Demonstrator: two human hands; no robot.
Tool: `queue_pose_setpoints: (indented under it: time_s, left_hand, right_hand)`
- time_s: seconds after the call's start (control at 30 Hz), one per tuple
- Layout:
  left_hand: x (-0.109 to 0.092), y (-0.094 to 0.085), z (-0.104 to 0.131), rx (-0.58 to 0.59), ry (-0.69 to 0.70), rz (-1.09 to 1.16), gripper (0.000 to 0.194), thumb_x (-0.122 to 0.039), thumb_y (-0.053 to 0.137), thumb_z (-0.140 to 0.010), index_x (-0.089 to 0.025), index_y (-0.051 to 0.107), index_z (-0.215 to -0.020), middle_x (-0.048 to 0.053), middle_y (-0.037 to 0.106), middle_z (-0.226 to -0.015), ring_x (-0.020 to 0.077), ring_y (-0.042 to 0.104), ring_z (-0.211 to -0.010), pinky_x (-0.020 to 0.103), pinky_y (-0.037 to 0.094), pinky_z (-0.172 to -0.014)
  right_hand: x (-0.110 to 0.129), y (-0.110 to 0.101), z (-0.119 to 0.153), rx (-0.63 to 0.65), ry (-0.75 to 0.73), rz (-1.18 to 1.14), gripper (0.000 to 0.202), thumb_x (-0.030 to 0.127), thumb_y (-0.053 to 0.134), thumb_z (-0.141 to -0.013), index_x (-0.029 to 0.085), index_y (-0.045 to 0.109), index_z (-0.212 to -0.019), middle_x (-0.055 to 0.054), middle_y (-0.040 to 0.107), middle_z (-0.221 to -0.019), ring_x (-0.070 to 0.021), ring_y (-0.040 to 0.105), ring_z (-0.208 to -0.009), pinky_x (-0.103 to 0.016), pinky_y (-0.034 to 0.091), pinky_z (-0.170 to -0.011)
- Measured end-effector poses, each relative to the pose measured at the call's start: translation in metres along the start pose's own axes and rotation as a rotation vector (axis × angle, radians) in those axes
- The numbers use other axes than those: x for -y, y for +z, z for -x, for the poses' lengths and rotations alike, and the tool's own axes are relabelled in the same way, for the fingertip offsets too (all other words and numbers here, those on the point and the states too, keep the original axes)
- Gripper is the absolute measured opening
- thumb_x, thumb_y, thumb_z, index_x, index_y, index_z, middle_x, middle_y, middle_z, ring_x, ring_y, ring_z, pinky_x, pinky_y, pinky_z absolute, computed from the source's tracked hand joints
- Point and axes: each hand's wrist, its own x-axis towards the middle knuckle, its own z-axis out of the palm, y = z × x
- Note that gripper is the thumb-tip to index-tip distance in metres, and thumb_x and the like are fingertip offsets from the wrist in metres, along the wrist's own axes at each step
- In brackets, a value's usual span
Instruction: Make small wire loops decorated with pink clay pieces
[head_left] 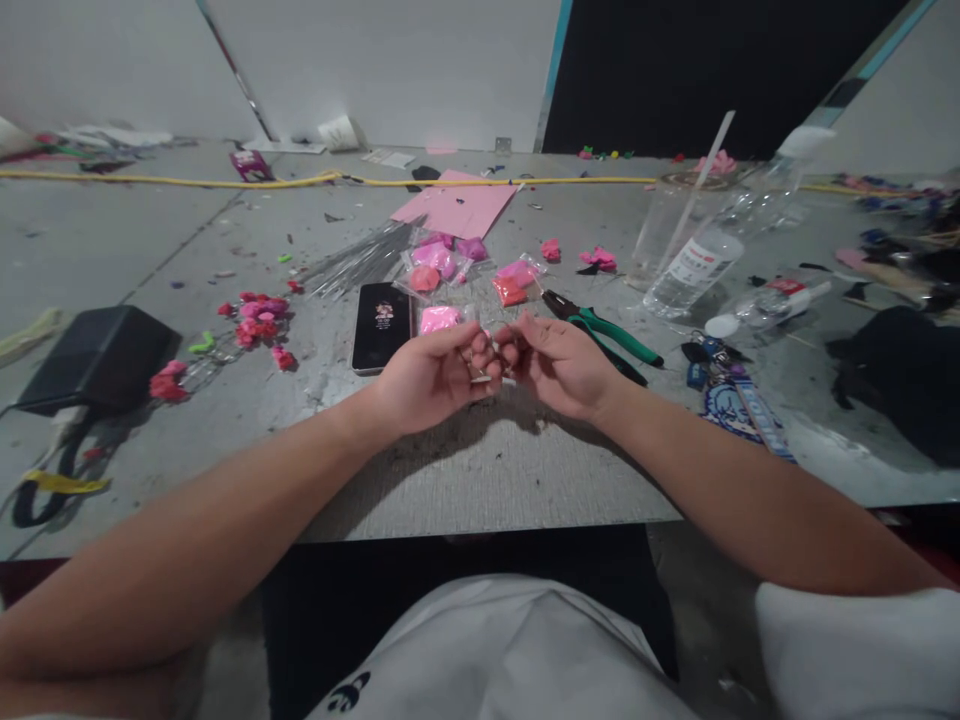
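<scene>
My left hand (431, 380) and my right hand (566, 368) meet at the fingertips above the near middle of the table. The fingers of both are curled in a pinch. What lies between them is too small and blurred to make out. Just behind my left hand are a bag of bright pink clay (440, 319) and a phone (382, 325) with its screen lit. Pliers with green and black handles (611, 335) lie close behind my right hand and are partly hidden by it.
Small pink and red clay pieces (259, 318) lie at left near a black box-shaped device (101, 358). Behind are thin wires (360, 262), more clay bags (517, 280) and pink sheet (465, 203). At right stand a tilted bottle (694, 270) and keychains (731, 395); a yellow cord (450, 182) crosses the back.
</scene>
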Motion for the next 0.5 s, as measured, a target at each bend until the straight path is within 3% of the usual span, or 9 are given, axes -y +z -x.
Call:
queue_pose_setpoints:
  time_s: [0.13, 0.3, 0.5]
  left_hand:
    - [-0.0017, -0.0047, -0.0029, 0.017, 0.081, 0.041, 0.026, -0.027, 0.062, -0.106, -0.013, 0.072, -0.086, 0.003, 0.066, -0.078, 0.0141, 0.07, -0.078, 0.027, 0.061, -0.079]
    - [0.004, -0.008, -0.0047, 0.058, 0.126, -0.039, 0.023, -0.032, 0.073, -0.102, -0.015, 0.073, -0.086, 0.003, 0.067, -0.082, 0.0132, 0.069, -0.079, 0.025, 0.061, -0.081]
    - [0.0077, 0.001, 0.0, 0.02, 0.2, -0.04, 0.025, -0.018, 0.074, -0.099, -0.014, 0.069, -0.075, 0.001, 0.063, -0.077, 0.0094, 0.067, -0.076, 0.018, 0.059, -0.082]
  right_hand:
    - [-0.0006, -0.006, -0.0029, 0.005, -0.062, 0.021, 0.025, 0.04, 0.093, -0.083, 0.021, 0.082, -0.095, -0.002, 0.077, -0.088, -0.016, 0.072, -0.083, -0.033, 0.061, -0.081]
    - [-0.0012, -0.0051, -0.0011, -0.047, -0.087, 0.04, 0.028, 0.04, 0.097, -0.078, 0.02, 0.08, -0.088, 0.001, 0.075, -0.08, -0.0134, 0.069, -0.075, -0.03, 0.06, -0.074]
    - [-0.0049, 0.0002, 0.001, -0.058, -0.11, 0.003, 0.03, 0.042, 0.099, -0.075, 0.022, 0.079, -0.086, 0.003, 0.072, -0.076, -0.0114, 0.066, -0.071, -0.027, 0.059, -0.07]
